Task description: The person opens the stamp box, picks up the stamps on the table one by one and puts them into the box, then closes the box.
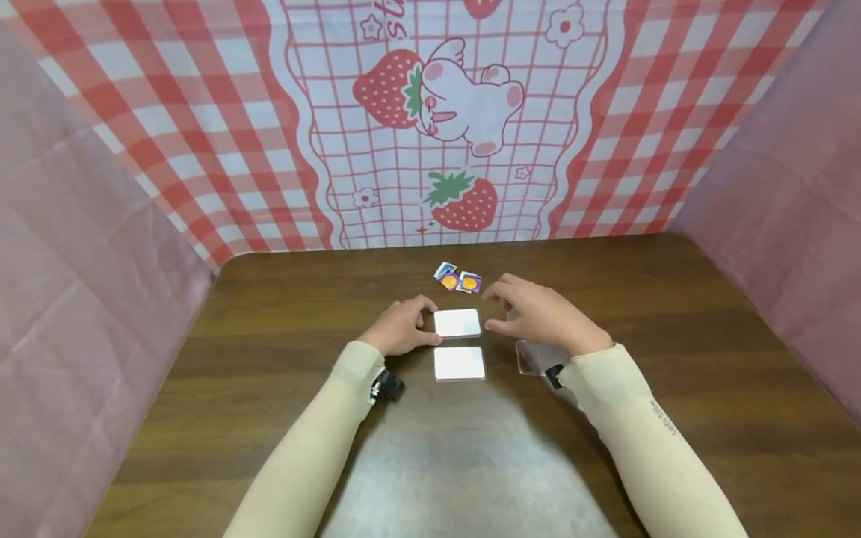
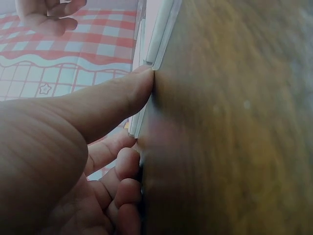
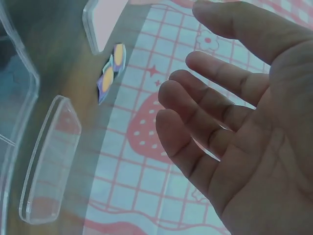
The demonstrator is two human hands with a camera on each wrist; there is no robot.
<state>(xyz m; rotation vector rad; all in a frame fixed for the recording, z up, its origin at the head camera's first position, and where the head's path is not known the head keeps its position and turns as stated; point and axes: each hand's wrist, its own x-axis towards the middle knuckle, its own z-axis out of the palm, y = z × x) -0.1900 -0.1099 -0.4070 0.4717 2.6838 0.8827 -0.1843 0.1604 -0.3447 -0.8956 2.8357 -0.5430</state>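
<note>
On the wooden table (image 1: 269,418), we find the left hand (image 1: 400,327) at the left end of the far white rectangle (image 1: 457,323), thumb at its near corner and forefinger at its far corner, holding it between them; the other fingers curl below, as we see from the left wrist. Just nearer the person, we see the near white rectangle (image 1: 460,364) lying flat. The right hand (image 1: 545,314) hovers at the opposite end with its fingers loosely bent and apart, and we see nothing in its grasp. Beneath and beside it we make out two clear covers (image 1: 531,359), partly hidden from the head camera. Beyond the far white rectangle, we see small purple-and-orange cards (image 1: 460,282) overlapping near the strawberry-print cloth (image 1: 377,217). We see cream sleeves (image 1: 303,456) on both arms.
</note>
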